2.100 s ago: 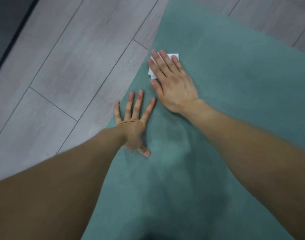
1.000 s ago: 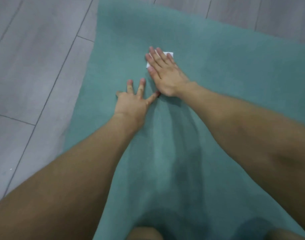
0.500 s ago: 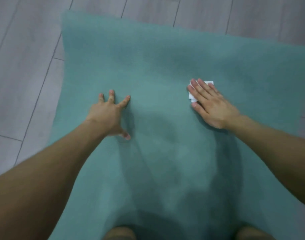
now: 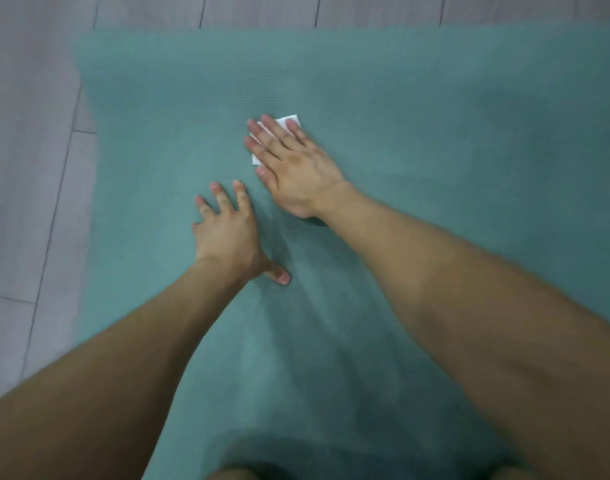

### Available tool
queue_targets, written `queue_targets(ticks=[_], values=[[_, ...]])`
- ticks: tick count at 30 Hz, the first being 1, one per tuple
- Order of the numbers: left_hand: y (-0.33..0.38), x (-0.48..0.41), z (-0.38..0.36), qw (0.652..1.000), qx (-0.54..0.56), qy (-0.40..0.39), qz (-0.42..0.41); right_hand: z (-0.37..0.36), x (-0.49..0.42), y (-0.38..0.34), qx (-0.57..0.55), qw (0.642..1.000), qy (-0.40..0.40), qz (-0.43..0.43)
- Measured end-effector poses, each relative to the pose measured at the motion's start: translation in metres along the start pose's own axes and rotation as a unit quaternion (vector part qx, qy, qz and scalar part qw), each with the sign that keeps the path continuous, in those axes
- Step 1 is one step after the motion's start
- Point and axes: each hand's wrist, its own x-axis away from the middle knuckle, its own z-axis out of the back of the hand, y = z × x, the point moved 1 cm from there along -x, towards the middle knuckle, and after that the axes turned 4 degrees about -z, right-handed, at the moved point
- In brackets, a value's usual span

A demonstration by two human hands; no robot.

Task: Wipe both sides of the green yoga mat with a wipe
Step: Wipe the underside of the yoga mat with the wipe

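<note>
On ribbed green yoga mat (image 4: 435, 133), right hand (image 4: 293, 168) flat over square white wipe (image 4: 289, 120); left hand (image 4: 227, 233) splayed, both grips wide

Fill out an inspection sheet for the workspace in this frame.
Surface: grey wood-look plank floor, bare where visible.
Job's things: green textured yoga mat spread flat on the floor; white folded wipe on the mat, mostly under the right hand.
Clutter: nothing seen.
Grippers: right hand flat, straight fingers pressing the wipe; left hand flat on the mat, fingers spread, holding nothing.
Cables: nothing seen.
Surroundings: only floor around the mat.
</note>
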Motion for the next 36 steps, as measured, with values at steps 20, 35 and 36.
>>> queue_targets(ticks=[20,35,36], values=[[0.116,-0.021,0.05,0.989,-0.011,0.081,-0.121,0.013,0.116,0.119,-0.049,0.964,0.061,-0.254],[0.208,-0.051,0.06,0.988,-0.098,0.01,-0.122,0.017,0.202,0.219,-0.034,0.937,0.038,-0.345],[0.208,-0.051,0.061,0.988,-0.099,0.006,-0.119,0.014,0.195,0.204,-0.037,0.952,0.031,-0.303]])
